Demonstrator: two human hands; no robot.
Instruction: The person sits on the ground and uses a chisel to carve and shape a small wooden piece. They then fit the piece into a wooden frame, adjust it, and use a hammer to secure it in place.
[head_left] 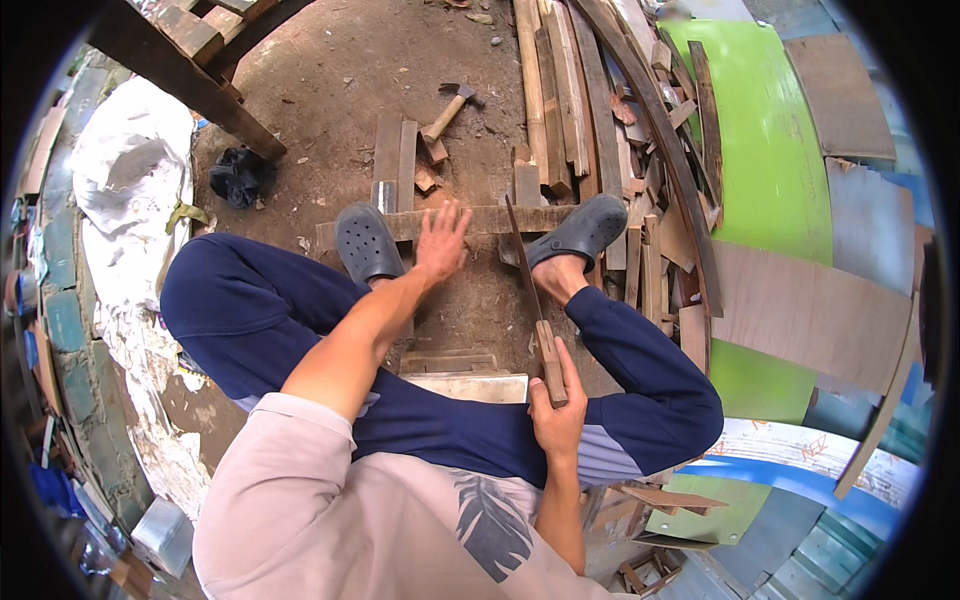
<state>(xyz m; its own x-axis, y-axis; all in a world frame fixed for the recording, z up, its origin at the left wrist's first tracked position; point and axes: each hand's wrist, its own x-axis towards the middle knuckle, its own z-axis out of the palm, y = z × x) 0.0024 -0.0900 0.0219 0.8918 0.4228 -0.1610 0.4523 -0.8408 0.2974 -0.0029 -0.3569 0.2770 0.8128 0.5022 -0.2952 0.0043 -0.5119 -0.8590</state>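
My right hand [560, 412] is wrapped round the wooden handle of a handsaw [549, 365]. The saw's thin dark blade [522, 255] points away from me, its far end at the wooden plank [488, 219] that lies crosswise before me. Whether the teeth touch the wood I cannot tell. My left hand [442, 242] is open at the plank, left of the blade, its fingers spread; whether it presses on the wood is unclear. Grey clogs, the left one [366, 243] and the right one [582, 232], are at the plank, either side of my left hand and the blade.
A claw hammer [450, 112] lies on the dirt beyond the plank, near small wood offcuts [427, 178]. Long timber strips [565, 90] are piled at the right beside a green sheet [765, 130]. At left are a white sack [135, 150] and a black plastic bag [236, 173].
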